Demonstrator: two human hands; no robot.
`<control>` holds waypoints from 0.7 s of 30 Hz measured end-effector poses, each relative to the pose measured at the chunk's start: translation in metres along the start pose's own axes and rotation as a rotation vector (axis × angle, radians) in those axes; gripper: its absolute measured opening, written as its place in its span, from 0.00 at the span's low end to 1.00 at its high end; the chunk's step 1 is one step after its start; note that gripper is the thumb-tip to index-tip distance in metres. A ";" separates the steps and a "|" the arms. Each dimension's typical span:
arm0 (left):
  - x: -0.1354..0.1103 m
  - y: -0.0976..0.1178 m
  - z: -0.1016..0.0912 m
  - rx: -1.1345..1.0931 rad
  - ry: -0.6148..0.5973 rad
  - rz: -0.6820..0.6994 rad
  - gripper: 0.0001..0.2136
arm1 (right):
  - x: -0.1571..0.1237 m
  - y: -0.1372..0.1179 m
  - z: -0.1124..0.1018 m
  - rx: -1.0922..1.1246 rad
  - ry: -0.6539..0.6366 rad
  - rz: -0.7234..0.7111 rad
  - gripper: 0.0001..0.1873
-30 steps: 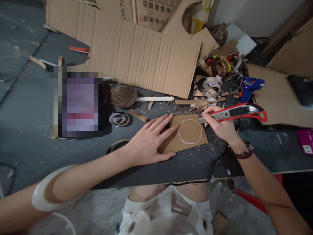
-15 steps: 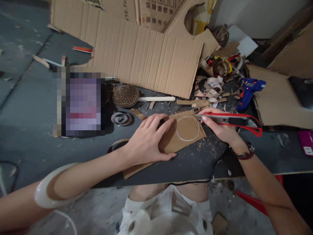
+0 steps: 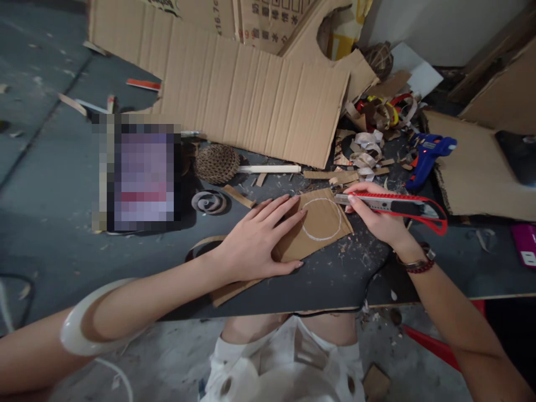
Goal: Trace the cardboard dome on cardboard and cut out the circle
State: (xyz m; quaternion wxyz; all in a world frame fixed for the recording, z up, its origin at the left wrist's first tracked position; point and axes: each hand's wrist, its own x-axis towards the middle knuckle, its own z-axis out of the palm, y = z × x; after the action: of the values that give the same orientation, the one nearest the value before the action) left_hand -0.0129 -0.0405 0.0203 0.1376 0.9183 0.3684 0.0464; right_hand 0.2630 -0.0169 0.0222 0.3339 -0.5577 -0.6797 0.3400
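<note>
My left hand (image 3: 262, 240) lies flat, fingers spread, over the left part of a brown cardboard piece (image 3: 288, 247). On the cardboard's right half is a circle drawn in white line (image 3: 321, 239). My right hand (image 3: 374, 220) grips a red box cutter (image 3: 385, 203) by its front end. The cutter's tip is at the cardboard's upper right corner; whether the blade touches it I cannot tell. A cardboard strip sticks out below my left wrist.
A large corrugated sheet (image 3: 251, 106) lies behind. A round corrugated ball (image 3: 216, 163) on a white stick, a coiled strip (image 3: 209, 202) and a pixelated screen (image 3: 144, 181) are to the left. A blue glue gun (image 3: 431, 156) stands right, beside paper scraps (image 3: 368, 151).
The fingers of my left hand have flattened and stretched forward over the cardboard. My right hand and the box cutter have barely moved.
</note>
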 end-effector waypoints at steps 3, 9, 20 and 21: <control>0.000 0.001 -0.001 -0.001 0.002 0.002 0.42 | 0.001 0.002 0.001 0.046 0.023 -0.013 0.09; 0.000 0.001 -0.001 0.012 0.001 0.005 0.42 | 0.000 0.000 0.001 0.048 0.027 -0.013 0.07; -0.001 0.000 0.000 -0.006 -0.002 -0.001 0.42 | 0.000 0.000 0.001 0.041 0.010 -0.020 0.08; 0.000 0.000 0.000 -0.006 -0.003 0.001 0.42 | 0.000 0.000 0.001 0.039 0.008 -0.015 0.08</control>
State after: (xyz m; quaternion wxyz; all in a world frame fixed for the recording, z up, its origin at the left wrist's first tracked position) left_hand -0.0129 -0.0411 0.0204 0.1409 0.9180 0.3678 0.0461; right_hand 0.2618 -0.0167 0.0218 0.3499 -0.5471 -0.6759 0.3485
